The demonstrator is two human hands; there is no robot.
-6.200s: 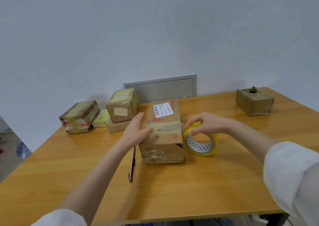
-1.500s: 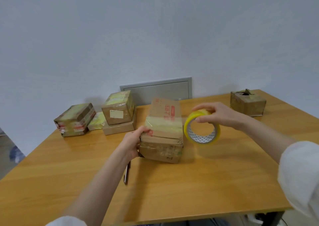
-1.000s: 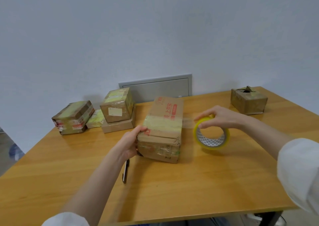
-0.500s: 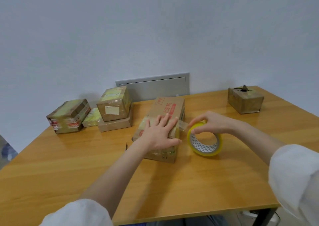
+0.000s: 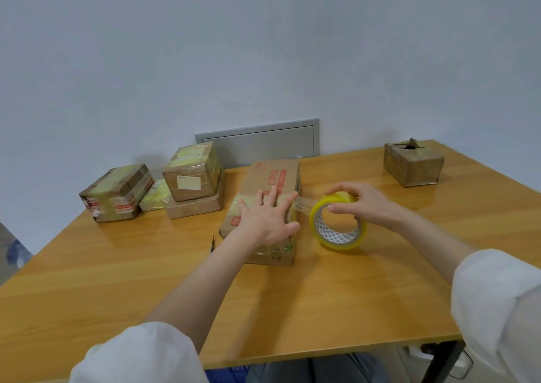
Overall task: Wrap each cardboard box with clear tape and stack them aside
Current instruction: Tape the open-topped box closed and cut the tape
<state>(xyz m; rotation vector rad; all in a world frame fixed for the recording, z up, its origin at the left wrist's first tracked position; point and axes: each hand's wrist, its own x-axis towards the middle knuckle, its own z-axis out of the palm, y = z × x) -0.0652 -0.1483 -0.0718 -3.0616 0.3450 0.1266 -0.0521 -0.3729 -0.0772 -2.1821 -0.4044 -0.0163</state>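
Observation:
A long cardboard box (image 5: 273, 177) with red print lies in the middle of the wooden table (image 5: 292, 309). My left hand (image 5: 265, 217) lies flat on its top, fingers spread over a band of tape. Just right of the box, my right hand (image 5: 361, 204) grips a yellow tape roll (image 5: 338, 227) standing on edge on the table. A short strip of clear tape (image 5: 303, 204) stretches from the roll to the box's right edge.
Several taped boxes sit at the back left: a low one (image 5: 117, 192), a small yellowish one (image 5: 155, 197), and a cube (image 5: 191, 175) on a flat box (image 5: 193, 207). A torn brown box (image 5: 412, 163) stands back right. A dark tool (image 5: 212, 243) pokes out left of the box.
My left hand left the box's near-left corner and now presses flat on its top. The tape roll came back toward the box, shortening the stretched strip.

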